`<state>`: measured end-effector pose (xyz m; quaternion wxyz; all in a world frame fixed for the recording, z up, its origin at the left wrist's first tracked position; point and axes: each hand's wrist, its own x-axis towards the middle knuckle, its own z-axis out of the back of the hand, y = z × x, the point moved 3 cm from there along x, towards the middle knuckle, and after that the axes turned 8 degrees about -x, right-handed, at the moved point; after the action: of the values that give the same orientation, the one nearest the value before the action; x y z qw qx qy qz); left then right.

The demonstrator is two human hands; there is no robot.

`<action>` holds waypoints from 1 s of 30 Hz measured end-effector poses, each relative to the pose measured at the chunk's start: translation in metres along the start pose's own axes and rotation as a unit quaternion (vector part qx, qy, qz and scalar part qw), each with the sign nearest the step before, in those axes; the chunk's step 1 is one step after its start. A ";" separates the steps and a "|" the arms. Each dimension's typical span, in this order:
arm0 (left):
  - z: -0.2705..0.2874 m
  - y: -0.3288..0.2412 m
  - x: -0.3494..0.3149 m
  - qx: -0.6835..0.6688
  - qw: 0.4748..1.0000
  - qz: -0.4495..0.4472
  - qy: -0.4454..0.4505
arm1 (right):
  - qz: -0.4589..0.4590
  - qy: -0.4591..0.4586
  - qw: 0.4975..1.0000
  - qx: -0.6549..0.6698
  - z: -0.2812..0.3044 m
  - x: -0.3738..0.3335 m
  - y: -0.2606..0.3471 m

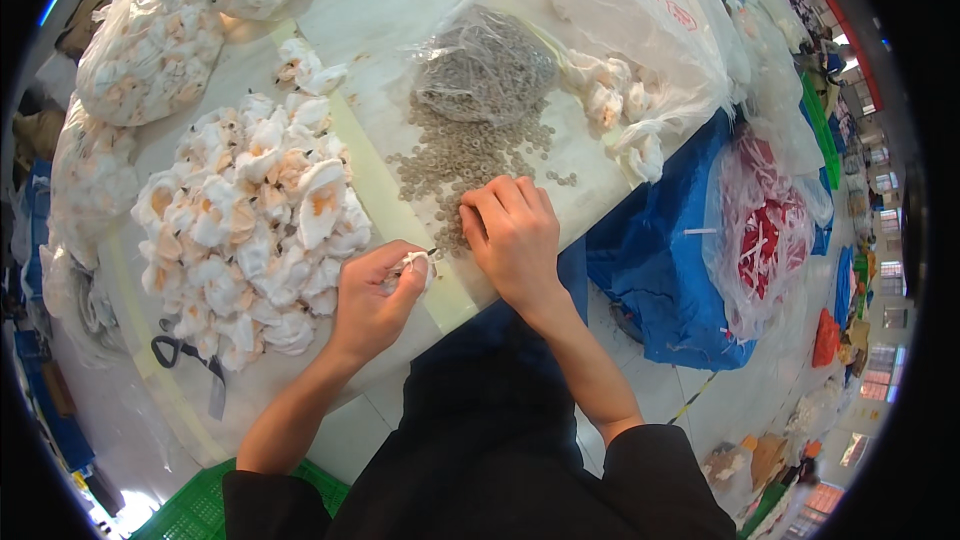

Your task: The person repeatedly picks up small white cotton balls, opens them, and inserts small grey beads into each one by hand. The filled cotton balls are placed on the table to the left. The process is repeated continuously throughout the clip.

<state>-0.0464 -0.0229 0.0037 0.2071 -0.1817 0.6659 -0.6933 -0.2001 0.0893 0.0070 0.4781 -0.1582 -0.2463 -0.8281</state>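
My left hand [370, 302] is closed in a pinch on a small white artificial flower [416, 260], whose short dark stem tip points toward my right hand. Most of that flower is hidden by the fingers. Over the near end of a spread of small grey rings [462, 162], my right hand [512, 238] is closed with its fingers bent down; whatever lies at the fingertips is hidden. A clear bag of the same rings [485, 65] sits just behind the spread. Left of my left hand rises a big heap of white and peach artificial flowers [250, 210].
Black-handled scissors [200, 358] lie at the table's near left. Bags stuffed with flowers [150, 50] stand at the far left. A large clear plastic bag [620, 0] covers the far right. Beside the table are a blue container [655, 260] and a green crate [190, 510].
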 end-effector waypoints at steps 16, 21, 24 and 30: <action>0.001 0.003 0.000 0.015 1.000 -0.019 -0.016 | -0.017 -0.042 0.997 0.064 0.005 -0.002 -0.001; 0.001 0.005 -0.001 0.024 0.999 -0.009 -0.029 | -0.040 -0.044 0.992 0.112 0.008 -0.004 -0.001; 0.001 0.005 0.000 0.020 0.999 -0.024 -0.038 | -0.042 -0.045 0.990 0.128 0.008 -0.005 -0.002; 0.003 0.005 -0.001 0.036 0.999 -0.019 -0.025 | -0.024 -0.057 0.991 0.117 0.009 -0.011 -0.005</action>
<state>-0.0438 -0.0251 -0.0011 0.2168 -0.2046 0.6315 -0.7158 -0.1984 0.1042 0.0080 0.4584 -0.1417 -0.3723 -0.7945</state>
